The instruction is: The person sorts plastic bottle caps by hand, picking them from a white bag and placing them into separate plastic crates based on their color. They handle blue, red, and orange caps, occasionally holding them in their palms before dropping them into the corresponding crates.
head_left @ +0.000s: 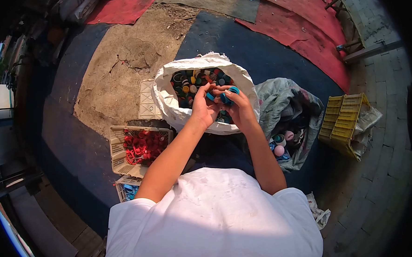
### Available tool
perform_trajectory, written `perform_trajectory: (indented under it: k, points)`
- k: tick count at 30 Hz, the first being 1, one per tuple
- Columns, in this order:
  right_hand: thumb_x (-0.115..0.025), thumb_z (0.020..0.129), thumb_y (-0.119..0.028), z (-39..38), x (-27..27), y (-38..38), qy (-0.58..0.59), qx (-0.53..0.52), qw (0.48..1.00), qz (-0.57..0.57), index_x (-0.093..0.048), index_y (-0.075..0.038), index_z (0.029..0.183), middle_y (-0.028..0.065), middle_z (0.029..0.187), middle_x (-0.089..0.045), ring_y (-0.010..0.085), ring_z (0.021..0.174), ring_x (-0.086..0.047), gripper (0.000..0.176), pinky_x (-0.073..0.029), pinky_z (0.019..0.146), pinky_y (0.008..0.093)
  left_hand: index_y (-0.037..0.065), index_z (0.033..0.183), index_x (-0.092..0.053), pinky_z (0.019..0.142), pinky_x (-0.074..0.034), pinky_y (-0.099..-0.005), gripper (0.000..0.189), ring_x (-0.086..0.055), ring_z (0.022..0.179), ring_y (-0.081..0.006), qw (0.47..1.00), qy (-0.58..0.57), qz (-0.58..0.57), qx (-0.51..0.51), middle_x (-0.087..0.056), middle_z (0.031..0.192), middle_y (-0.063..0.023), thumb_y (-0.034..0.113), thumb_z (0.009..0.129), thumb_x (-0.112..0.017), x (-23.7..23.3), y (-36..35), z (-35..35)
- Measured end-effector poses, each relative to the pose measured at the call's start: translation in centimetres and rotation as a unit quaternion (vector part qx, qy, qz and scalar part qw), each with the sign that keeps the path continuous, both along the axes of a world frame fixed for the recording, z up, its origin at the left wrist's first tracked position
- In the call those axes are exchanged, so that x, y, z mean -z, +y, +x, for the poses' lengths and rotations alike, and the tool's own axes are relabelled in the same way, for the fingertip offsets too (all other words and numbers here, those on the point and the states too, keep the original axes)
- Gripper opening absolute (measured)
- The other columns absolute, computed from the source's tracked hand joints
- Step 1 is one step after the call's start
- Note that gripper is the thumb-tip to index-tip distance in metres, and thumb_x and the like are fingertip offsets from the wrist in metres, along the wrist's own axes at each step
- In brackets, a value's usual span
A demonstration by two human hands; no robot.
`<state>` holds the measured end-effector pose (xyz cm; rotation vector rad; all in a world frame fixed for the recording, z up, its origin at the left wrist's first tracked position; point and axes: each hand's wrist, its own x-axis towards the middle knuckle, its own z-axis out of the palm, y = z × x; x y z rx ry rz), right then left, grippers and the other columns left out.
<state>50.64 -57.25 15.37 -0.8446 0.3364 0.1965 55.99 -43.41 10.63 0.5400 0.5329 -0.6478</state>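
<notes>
Head view: my hands meet at 12 o'clock, over the mouth of the white sack (pixel 167 97).
Left hand (pixel 201 110): fingers curled narrow, pinching one of the blue caps at the tips.
Right hand (pixel 241 109): closed around the blue caps (pixel 230 92), fingertips touching those of the left.
Where the caps are: in my fingers, above the mixed caps (pixel 189 83) in the sack and apart from them.
Pointing: each cap is round, with no real long axis; I cannot tell which way the open faces turn.
Risk: I judge a cap could slip and drop back among the mixed ones, since only my fingertips hold several at once.
Around my hands: crate of red caps (pixel 117 133) at 8 o'clock, grey sack (pixel 283 96) at 3 o'clock, yellow crate (pixel 343 121) beyond it.
</notes>
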Motion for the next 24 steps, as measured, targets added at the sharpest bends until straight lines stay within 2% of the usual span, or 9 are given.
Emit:
perform_trajectory:
  k: [2, 5, 6, 10, 13, 16, 19, 22, 24]
  points:
    - [-0.064, 0.095, -0.022, -0.1, -0.4, 0.2, 0.0, 0.019, 1.0, 0.02, -0.063, 0.0, 0.121, 0.0107, 0.118, -0.068, 0.0163, 0.099, -0.066, 0.034, -0.05, 0.086, 0.0304, 0.01, 0.108, -0.064, 0.064, -0.048, -0.0319, 0.027, -0.058, 0.072, -0.0153, 0.999, 0.019, -0.005, -0.031, -0.068, 0.099, -0.004, 0.035, 0.099, -0.055, -1.4, -0.1, -0.1]
    - [-0.063, 0.096, -0.022, -0.2, -0.2, 0.2, -0.028, 0.027, 0.999, 0.015, -0.063, -0.001, 0.12, 0.0108, 0.118, -0.069, 0.0166, 0.102, -0.066, 0.032, -0.05, 0.086, 0.0297, 0.009, 0.112, -0.062, 0.064, -0.048, -0.0324, 0.032, -0.062, 0.076, -0.018, 0.994, 0.03, -0.099, -0.048, -0.069, 0.11, -0.0082, 0.036, 0.101, -0.049, -2.1, 0.1, -0.2]
    - [-0.063, 0.096, -0.022, -0.2, 0.0, 0.4, -0.043, 0.027, 0.999, 0.009, -0.063, -0.002, 0.12, 0.0109, 0.118, -0.069, 0.0172, 0.103, -0.066, 0.031, -0.05, 0.086, 0.0297, 0.009, 0.117, -0.061, 0.068, -0.049, -0.0326, 0.036, -0.065, 0.087, -0.0198, 0.994, 0.014, -0.103, -0.033, -0.068, 0.117, -0.0101, 0.037, 0.101, -0.046, -2.1, 0.2, -0.2]
    - [-0.063, 0.096, -0.021, 0.1, 0.2, 1.1, -0.065, 0.039, 0.996, -0.04, -0.065, -0.002, 0.115, 0.012, 0.124, -0.067, 0.0159, 0.107, -0.063, 0.027, -0.05, 0.085, 0.0292, 0.009, 0.12, -0.062, 0.076, -0.049, -0.0341, 0.037, -0.064, 0.11, -0.0226, 0.992, 0.004, -0.117, -0.038, -0.068, 0.122, -0.0096, 0.037, 0.101, -0.047, -2.5, 0.2, -0.8]
    - [-0.063, 0.096, -0.02, 0.2, 0.1, 1.0, -0.066, 0.04, 0.996, -0.035, -0.066, -0.001, 0.114, 0.0142, 0.129, -0.066, 0.0157, 0.109, -0.062, 0.026, -0.05, 0.084, 0.029, 0.009, 0.119, -0.063, 0.076, -0.049, -0.036, 0.036, -0.064, 0.108, -0.0231, 0.994, 0.023, -0.092, -0.059, -0.068, 0.12, -0.0094, 0.036, 0.102, -0.047, -3.6, -0.2, -0.7]
    - [-0.063, 0.096, -0.019, 0.2, -0.5, 1.0, -0.059, 0.046, 0.997, -0.02, -0.066, -0.001, 0.113, 0.0165, 0.132, -0.064, 0.0169, 0.11, -0.062, 0.025, -0.051, 0.084, 0.0287, 0.007, 0.122, -0.062, 0.079, -0.051, -0.0382, 0.036, -0.064, 0.107, -0.0245, 0.983, -0.008, -0.18, -0.041, -0.066, 0.123, -0.0128, 0.032, 0.103, -0.047, -1.5, 0.7, -0.5]
    - [-0.062, 0.096, -0.019, 0.3, -0.6, 0.9, -0.074, 0.052, 0.996, -0.016, -0.065, -0.001, 0.113, 0.0181, 0.133, -0.063, 0.0188, 0.114, -0.062, 0.025, -0.051, 0.085, 0.0288, 0.005, 0.123, -0.062, 0.078, -0.05, -0.0386, 0.037, -0.063, 0.108, -0.0257, 0.983, 0.011, -0.171, -0.067, -0.065, 0.121, -0.0132, 0.032, 0.103, -0.047, -1.4, 0.5, -0.8]
    - [-0.062, 0.097, -0.018, 0.5, -0.6, 1.1, -0.09, 0.058, 0.994, -0.039, -0.065, -0.001, 0.114, 0.0187, 0.134, -0.063, 0.02, 0.118, -0.061, 0.025, -0.052, 0.085, 0.0289, 0.004, 0.119, -0.062, 0.084, -0.053, -0.0432, 0.036, -0.063, 0.109, -0.0265, 0.975, 0.022, -0.206, -0.077, -0.064, 0.115, -0.0131, 0.033, 0.102, -0.048, -1.7, 0.8, -1.0]
    - [-0.062, 0.097, -0.018, 0.6, -0.5, 1.3, -0.105, 0.067, 0.989, -0.084, -0.064, 0.0, 0.114, 0.0188, 0.135, -0.062, 0.0208, 0.121, -0.061, 0.025, -0.052, 0.086, 0.0287, 0.003, 0.12, -0.061, 0.094, -0.053, -0.0472, 0.036, -0.062, 0.111, -0.0282, 0.981, 0.038, -0.167, -0.089, -0.063, 0.118, -0.0143, 0.032, 0.102, -0.048, -3.3, 0.6, -1.1]
